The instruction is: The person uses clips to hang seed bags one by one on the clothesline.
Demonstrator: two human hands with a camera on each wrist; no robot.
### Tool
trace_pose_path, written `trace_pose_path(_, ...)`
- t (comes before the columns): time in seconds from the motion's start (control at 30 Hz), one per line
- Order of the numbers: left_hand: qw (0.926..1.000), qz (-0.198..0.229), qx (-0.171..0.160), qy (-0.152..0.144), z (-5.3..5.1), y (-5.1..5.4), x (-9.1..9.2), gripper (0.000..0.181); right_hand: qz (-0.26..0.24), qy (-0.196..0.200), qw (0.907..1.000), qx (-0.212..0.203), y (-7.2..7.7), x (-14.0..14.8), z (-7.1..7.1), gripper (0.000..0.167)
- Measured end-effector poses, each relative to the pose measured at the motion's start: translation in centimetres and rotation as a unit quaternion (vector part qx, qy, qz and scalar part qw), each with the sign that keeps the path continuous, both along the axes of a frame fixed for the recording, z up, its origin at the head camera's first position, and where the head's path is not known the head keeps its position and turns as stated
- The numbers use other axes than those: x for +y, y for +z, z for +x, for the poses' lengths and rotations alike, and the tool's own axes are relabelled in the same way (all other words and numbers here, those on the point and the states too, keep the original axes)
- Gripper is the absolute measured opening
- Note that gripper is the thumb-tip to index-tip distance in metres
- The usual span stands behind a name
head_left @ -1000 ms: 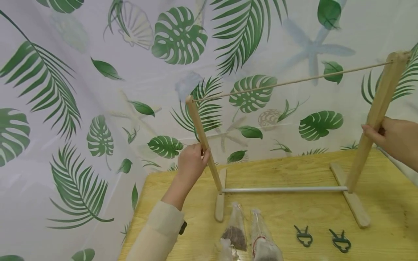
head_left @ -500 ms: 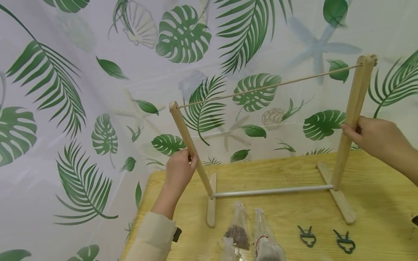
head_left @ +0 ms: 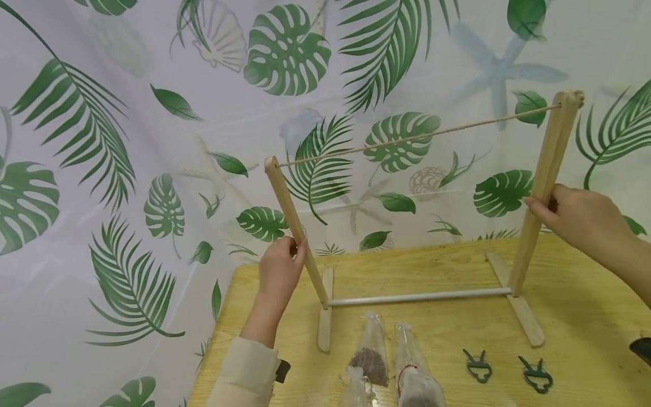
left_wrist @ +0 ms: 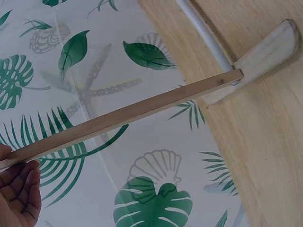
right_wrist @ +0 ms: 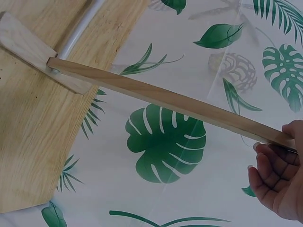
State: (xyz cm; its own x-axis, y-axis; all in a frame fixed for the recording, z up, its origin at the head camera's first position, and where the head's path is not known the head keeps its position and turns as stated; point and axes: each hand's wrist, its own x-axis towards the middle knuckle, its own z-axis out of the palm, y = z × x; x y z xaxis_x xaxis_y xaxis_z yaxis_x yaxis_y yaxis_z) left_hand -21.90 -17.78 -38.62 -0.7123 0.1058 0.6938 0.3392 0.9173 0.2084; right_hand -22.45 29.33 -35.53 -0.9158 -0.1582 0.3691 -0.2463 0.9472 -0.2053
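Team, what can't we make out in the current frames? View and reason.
- Front bag and its contents: head view, cut off by the bottom edge.
- Dark object, identity unclear: head view, cut off by the right edge.
- How the cord is fastened: head view, too small.
- Left hand, rest of it: left wrist view, cut off by the left edge.
- Right hand, rest of it: right wrist view, cut off by the right edge.

Draped nook: leaf-print sheeting, wooden table
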Motion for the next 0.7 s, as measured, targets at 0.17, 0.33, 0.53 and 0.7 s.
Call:
trace_pose_path(0.17,0.9979,-0.007,-0.064,0.001,1.0,-1.7,-0.1,0.014,-0.011,-0.018,0.9988,-0.044,-0.4,0.1,0.6,0.062)
trace_pose_path(0.33,0.9940,-0.030,-0.105,-0.004,2.1,-3.9,-0.2,0.018,0.004,-0.023,0.9964,-0.082,-1.5,0.5,1.2,0.069)
trace_pose_path(0.53,0.9854,-0.057,-0.147,-0.065,3.8,-6.4,0.1,0.014,0.034,-0.008,0.9921,-0.120,-3.4,1.2,2.0,0.072)
trace_pose_path(0.7,0.9676,-0.091,-0.214,-0.097,5.6,-8.4,0.2,0.016,0.071,0.022,0.9928,-0.094,-5.6,1.3,2.5,0.062)
